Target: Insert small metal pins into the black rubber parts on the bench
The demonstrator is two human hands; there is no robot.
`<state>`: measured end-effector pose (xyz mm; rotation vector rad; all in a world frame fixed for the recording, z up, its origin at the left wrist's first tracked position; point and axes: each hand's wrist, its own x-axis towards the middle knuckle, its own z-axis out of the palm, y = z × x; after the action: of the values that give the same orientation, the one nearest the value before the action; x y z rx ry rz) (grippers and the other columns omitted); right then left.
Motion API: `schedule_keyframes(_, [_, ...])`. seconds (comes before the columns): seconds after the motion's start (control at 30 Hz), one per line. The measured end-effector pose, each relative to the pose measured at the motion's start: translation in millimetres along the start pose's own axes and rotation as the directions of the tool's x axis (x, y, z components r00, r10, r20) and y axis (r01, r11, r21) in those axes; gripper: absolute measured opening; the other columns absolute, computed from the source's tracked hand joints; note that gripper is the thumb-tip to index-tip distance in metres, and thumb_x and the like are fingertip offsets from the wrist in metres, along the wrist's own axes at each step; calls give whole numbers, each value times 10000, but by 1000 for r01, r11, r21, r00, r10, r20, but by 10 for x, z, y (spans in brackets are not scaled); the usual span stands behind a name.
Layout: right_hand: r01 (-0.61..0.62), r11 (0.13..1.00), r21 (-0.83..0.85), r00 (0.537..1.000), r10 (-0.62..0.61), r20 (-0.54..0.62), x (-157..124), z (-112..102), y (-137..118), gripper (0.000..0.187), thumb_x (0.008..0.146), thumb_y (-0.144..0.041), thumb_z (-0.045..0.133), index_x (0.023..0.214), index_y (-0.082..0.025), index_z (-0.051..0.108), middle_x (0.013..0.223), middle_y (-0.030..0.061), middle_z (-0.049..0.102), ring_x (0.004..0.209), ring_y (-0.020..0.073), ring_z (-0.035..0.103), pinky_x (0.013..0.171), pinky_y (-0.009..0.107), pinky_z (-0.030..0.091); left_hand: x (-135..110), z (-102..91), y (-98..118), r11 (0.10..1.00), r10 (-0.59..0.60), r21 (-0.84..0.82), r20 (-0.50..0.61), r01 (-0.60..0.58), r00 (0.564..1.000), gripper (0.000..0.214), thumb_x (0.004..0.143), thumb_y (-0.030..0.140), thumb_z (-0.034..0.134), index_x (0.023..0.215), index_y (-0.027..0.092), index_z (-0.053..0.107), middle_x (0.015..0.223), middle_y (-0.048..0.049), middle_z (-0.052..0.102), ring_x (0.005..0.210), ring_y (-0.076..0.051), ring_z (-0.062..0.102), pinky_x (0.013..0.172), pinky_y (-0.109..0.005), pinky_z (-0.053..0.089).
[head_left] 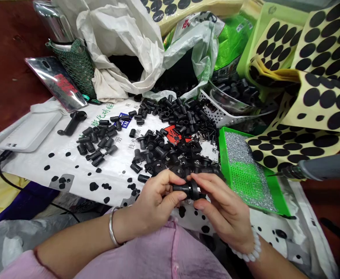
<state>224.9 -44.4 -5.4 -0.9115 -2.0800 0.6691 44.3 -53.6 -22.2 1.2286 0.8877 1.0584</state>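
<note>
Left hand (154,205) and right hand (220,205) were both pinching a black plastic part (191,190) between thumbs and fingers; part sat between the hands, held above a white printed sack (71,172), just in front of a pile of similar black parts (170,151); green tray (283,205) of small silver screws (245,174) sat just right of the hands; electric screwdriver (323,166) lay further right, tip near sheets of black round stickers (318,100).
</note>
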Motion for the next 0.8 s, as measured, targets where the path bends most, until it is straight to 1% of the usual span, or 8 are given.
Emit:
schedule_keyframes(0.1, [-149, 985, 82, 988, 152, -27, 7, 66, -8, 317, 827, -194, 573, 1143, -208, 546, 1022, 71, 568, 797, 133, 605, 633, 225, 535, -3, -43, -82, 914, 286, 301, 1, -273, 958, 130, 827, 162, 516, 955, 163, 498, 848, -50, 575, 773, -149, 575, 671, -266, 490])
schedule_keyframes(0.2, [-214, 969, 123, 976, 217, -7, 40, 61, -10, 224, 860, -234, 524, 1076, -187, 561, 954, 60, 565, 668, 103, 603, 537, 200, 524, 25, -68, -88, 810, 440, 403, 60, -425, 896, 158, 821, 111, 509, 969, 166, 504, 903, -65, 582, 863, -162, 569, 747, -284, 481])
schedule_keyframes(0.27, [-227, 967, 119, 974, 226, 24, 63, 23, -17, 177, 879, -256, 493, 1017, -183, 577, 870, 41, 564, 629, 96, 588, 511, 194, 507, 49, -68, -55, 856, 396, 343, 49, -388, 917, 147, 812, 127, 527, 955, 161, 514, 897, -67, 591, 838, -157, 577, 724, -275, 488])
schedule_keyframes(0.37, [-197, 978, 71, 980, 193, 55, 80, -54, -48, 298, 899, -336, 449, 1145, -189, 533, 884, 51, 558, 665, 108, 565, 558, 219, 506, 82, -58, 16, 997, 72, 15, 4, -72, 997, 138, 808, 199, 548, 929, 148, 502, 739, -27, 594, 639, -115, 582, 580, -225, 486])
schedule_keyframes(0.5, [20, 996, -90, 989, -6, 145, 100, -108, -98, 504, 888, -357, 468, 1338, -173, 333, 1112, 122, 516, 883, 167, 545, 710, 284, 508, 100, -56, 77, 938, -156, -302, 80, 173, 985, 212, 775, 255, 594, 901, 129, 477, 550, 33, 541, 547, -103, 576, 567, -218, 482])
schedule_keyframes(0.6, [55, 985, -161, 992, -36, 122, 147, -75, -121, 397, 856, -292, 543, 1218, -152, 458, 893, 72, 576, 751, 142, 554, 640, 252, 489, 72, -60, 50, 970, -80, -225, 66, 93, 995, 173, 792, 239, 574, 904, 135, 494, 635, 11, 562, 561, -93, 564, 553, -207, 478])
schedule_keyframes(0.73, [-107, 988, -113, 988, 118, 103, 220, 11, -151, 238, 907, -299, 436, 1049, -154, 559, 735, 27, 587, 602, 111, 551, 575, 233, 486, 9, -84, -52, 960, 255, 122, -4, -252, 967, 138, 809, 175, 550, 945, 158, 537, 891, -59, 586, 785, -141, 579, 663, -240, 500])
schedule_keyframes(0.8, [-160, 983, -88, 977, 170, 127, 234, 35, -166, 242, 919, -291, 405, 1045, -162, 566, 641, -10, 564, 497, 83, 513, 512, 204, 474, -10, -104, -79, 947, 294, 142, -17, -289, 956, 141, 813, 168, 550, 954, 167, 541, 919, -59, 582, 809, -141, 576, 689, -244, 501])
